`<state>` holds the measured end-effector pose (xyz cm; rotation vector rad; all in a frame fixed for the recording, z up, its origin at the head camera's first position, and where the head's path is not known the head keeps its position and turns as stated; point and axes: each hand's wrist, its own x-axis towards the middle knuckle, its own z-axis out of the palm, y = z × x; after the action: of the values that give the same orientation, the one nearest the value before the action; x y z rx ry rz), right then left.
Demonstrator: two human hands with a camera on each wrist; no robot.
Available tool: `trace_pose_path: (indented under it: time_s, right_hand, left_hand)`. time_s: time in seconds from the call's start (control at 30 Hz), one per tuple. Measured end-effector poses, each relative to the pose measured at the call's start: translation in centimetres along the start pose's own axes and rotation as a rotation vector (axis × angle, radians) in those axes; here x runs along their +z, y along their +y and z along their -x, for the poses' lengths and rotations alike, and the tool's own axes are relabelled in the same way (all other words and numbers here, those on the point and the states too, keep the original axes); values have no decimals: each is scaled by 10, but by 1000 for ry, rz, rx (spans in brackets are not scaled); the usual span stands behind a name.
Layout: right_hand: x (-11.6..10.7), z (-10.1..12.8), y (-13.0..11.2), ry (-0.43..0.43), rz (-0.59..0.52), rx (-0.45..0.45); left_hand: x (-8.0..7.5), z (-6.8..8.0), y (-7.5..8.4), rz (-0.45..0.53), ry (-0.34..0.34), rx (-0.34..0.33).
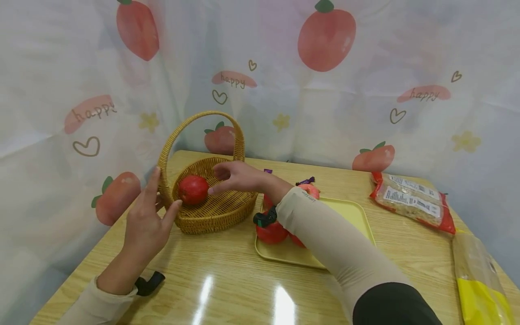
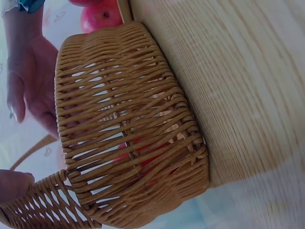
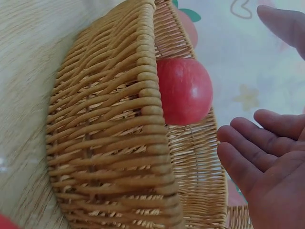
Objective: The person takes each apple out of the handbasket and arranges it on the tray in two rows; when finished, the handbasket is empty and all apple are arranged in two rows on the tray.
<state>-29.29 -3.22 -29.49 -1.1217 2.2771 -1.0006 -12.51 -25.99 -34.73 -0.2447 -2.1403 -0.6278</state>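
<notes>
Right hand: fingers relaxed and spread over the wicker basket, palm down, nothing in it. Fingertips sit just beside the red apple, which lies on the basket floor toward the left wall. The right wrist view shows a gap between fingers and apple, so no contact there.

Left hand: also unclenched, fingers straight and upright, thumb tip at or against the basket's outer rim. Cannot tell from the head view whether it presses or only rests there. The left wrist view shows the woven wall close, with red showing through the weave.

Judgement: the apple looks settled, and the step in hand is getting the right hand clear. Lift straight up first, then draw back to the right, minding the arched handle just behind the wrist. The left hand steadying the rim helps, since the basket is light and could skid on the glossy table.

Further out: a yellow tray with more red apples sits under the right forearm; keep the sleeve off them. Two packaged goods lie at the far right.
</notes>
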Motion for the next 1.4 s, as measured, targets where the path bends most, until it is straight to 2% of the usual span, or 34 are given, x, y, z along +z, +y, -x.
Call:
trace_pose_path:
  time_s: [0.4, 0.63, 0.87, 1.4]
  right_hand:
    - [6, -20, 0, 40, -44, 30]
    - [11, -34, -4, 39, -45, 20]
    - [10, -41, 2, 34, -63, 35]
    - [9, -68, 2, 26, 32, 69]
  left_hand:
    - [0, 1, 5, -2, -18, -17]
    - [-4, 5, 3, -33, -4, -38]
    - [2, 3, 3, -19, -8, -24]
    - [2, 2, 6, -20, -12, -10]
